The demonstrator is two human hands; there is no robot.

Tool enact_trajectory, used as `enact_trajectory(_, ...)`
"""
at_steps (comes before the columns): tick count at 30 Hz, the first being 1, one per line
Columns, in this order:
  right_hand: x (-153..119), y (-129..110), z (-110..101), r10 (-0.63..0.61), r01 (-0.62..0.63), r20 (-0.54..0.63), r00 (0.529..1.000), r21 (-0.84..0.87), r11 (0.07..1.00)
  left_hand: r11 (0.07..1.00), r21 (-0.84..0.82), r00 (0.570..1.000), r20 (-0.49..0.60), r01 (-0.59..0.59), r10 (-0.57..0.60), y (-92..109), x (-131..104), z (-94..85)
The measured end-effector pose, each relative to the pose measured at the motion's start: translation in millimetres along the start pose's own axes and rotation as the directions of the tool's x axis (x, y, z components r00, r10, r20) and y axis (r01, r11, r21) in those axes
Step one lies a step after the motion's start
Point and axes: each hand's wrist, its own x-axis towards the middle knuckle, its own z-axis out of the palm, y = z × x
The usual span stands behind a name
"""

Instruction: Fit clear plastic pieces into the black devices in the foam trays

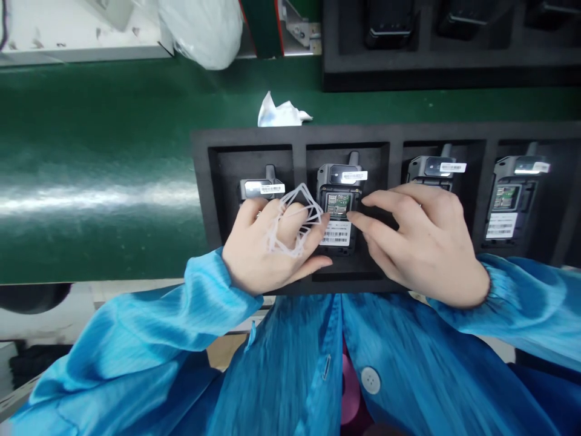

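Observation:
My left hand is partly curled around several thin white square frames, some seeming looped over its fingers. Its index fingertip meets the left edge of a black handheld radio with a stubby antenna. The radio lies with its battery bay exposed, showing a green circuit board with metal card slots and a white barcode label. From the right, my right hand reaches over with fingers spread, one fingertip at the slots' right edge, holding nothing visible. Another radio sits mostly hidden beneath my left hand.
The radios rest in a black foam tray with separate compartments; two more lie to the right. A second tray holds black devices behind. Crumpled white film and a plastic bag are on the green bench.

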Motion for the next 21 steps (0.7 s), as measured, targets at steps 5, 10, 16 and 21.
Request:
enact_trajectory(5,4.3,-0.3,-1.4,0.077,-0.077,0.043,0.996,-0.002,0.997,0.998,-0.046,0.999,-0.016,0.036,-0.036,-2.0,2.2,2.4)
enact_trajectory(10,4.5,1.7,3.7,0.073,-0.072,0.019,0.997,-0.056,0.996,0.997,-0.024,0.995,0.067,0.072,-0.070,-3.8,8.9,3.9)
enact_trajectory(16,5.4,4.1,3.1,0.081,-0.078,0.033,0.996,-0.062,0.995,0.994,-0.030,0.984,0.146,0.107,-0.101,-3.4,14.3,4.5)
enact_trajectory(21,4.1,3.2,-2.1,0.032,-0.032,0.007,0.999,-0.002,0.999,0.988,-0.114,0.985,0.151,0.103,-0.085,-5.4,9.5,-1.4)
